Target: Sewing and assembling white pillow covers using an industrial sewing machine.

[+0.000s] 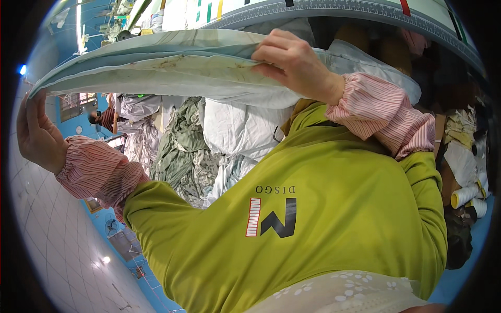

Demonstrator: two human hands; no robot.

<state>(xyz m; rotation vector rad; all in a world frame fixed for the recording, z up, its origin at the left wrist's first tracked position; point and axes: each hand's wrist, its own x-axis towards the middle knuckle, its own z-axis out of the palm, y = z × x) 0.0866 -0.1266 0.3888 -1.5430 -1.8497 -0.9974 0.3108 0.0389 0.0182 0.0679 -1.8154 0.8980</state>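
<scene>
Pale blue-grey cloth, a long folded panel with brownish stains (pixel 156 65), hangs stretched across the upper view between my two hands, above no bench I can see. My left hand (pixel 34 133) grips its left end, fingers closed round the edge. My right hand (pixel 292 60) pinches the top fold, fingers curled over it. To do this well, I judge both ends want equal tension and aligned edges. Heaped grey garments (pixel 182 151) lie behind.

Work table (pixel 334 13), pale folded fabric (pixel 172 68) on it
</scene>
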